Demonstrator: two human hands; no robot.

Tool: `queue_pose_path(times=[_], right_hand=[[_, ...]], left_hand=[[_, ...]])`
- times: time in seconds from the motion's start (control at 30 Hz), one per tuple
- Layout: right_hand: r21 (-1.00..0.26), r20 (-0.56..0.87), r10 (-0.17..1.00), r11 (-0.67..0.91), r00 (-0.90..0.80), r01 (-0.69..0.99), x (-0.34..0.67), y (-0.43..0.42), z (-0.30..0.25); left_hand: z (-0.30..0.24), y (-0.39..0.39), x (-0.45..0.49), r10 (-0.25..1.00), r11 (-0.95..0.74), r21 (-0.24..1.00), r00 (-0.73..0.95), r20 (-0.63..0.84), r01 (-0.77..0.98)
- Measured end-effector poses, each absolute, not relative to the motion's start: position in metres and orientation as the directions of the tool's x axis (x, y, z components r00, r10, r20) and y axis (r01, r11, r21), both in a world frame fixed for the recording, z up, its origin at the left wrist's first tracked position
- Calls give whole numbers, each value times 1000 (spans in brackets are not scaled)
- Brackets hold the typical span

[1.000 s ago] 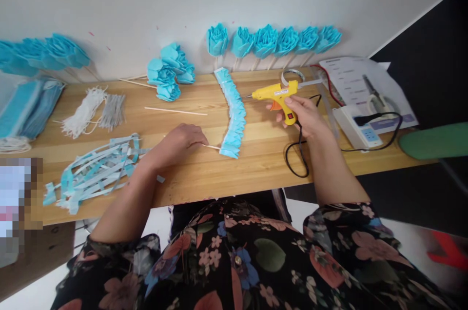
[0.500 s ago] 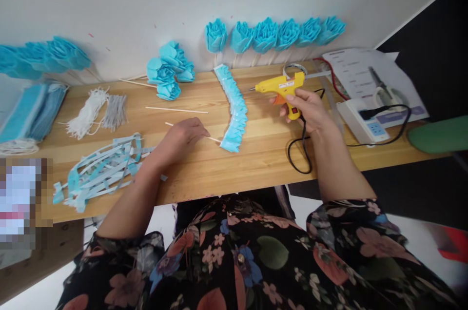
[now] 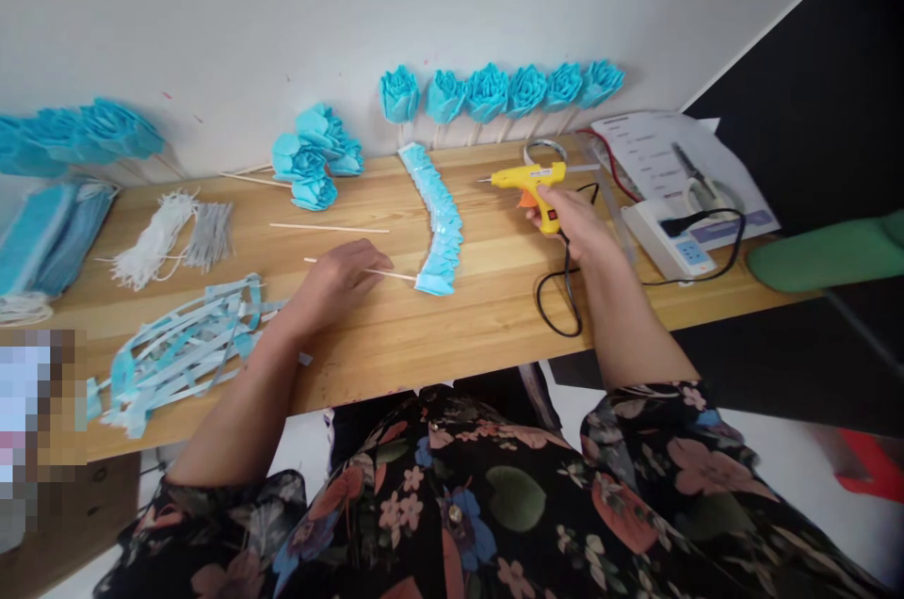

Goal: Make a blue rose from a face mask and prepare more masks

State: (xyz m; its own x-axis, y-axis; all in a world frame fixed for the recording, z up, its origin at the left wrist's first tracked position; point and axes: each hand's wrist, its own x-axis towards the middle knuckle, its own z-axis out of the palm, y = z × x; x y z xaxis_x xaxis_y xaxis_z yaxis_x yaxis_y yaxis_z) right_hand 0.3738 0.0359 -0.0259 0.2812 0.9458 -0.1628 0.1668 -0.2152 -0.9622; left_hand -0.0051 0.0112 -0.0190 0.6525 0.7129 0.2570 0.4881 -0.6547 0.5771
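My left hand [image 3: 345, 283] is closed on a thin wooden stick [image 3: 399, 276] low over the table. The stick's right tip meets the near end of a pleated light-blue strip [image 3: 439, 227], which lies curved on the wood. In my right hand [image 3: 575, 220] is a yellow hot glue gun [image 3: 526, 175] with an orange trigger, held by its handle. Its metal nozzle points left, to the right of the strip's upper part and apart from it. A glue stick shows at the back of the gun, and its black cord loops down onto the table.
Blue flowers on sticks [image 3: 487, 93] lean against the wall; more flowers [image 3: 311, 156] lie at centre left. Another stick [image 3: 329, 228], white cords [image 3: 159, 236], grey wires [image 3: 209, 236] and strip scraps [image 3: 184, 345] lie left. A power strip [image 3: 668, 236] and scissors [image 3: 702, 185] are right.
The view has shifted, so most things on the table appear further left. Both hands keep their holds, and the stick's tip stays at the strip's near end.
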Motion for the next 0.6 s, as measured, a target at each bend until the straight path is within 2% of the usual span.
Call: queue_pose_path(times=[0.07,0.13,0.2,0.27,0.33,0.4,0.5,0.6], right_hand=[[-930,-168,932,-257,320,262,376,36,-29],[-864,-119,932,-268,343,427,378,37,-31],[-710,-49,933,-282,355,645,381,38,-30],[-505,13,933,-303,358,808,384,38,-28],[-339,62,923,-339,380,878,385,35,-24],[-248,130,904,-368,407,896,383,29,-18],[-212,243,900,-314,361,926,373,19,-6],[-294,246,953,-101,177,950,357,13,9]], left_hand=[[-18,10,-5,762,-603,592,605,229,535],[-17,10,-5,781,-579,598,588,211,554],[-16,11,-5,763,-595,598,611,211,537],[-16,12,-5,737,-622,585,640,216,520],[-17,13,-5,725,-637,564,658,206,525],[-18,13,-6,721,-640,547,668,185,539],[-20,13,-6,716,-648,523,677,170,554],[-21,13,-6,717,-649,510,678,162,564]])
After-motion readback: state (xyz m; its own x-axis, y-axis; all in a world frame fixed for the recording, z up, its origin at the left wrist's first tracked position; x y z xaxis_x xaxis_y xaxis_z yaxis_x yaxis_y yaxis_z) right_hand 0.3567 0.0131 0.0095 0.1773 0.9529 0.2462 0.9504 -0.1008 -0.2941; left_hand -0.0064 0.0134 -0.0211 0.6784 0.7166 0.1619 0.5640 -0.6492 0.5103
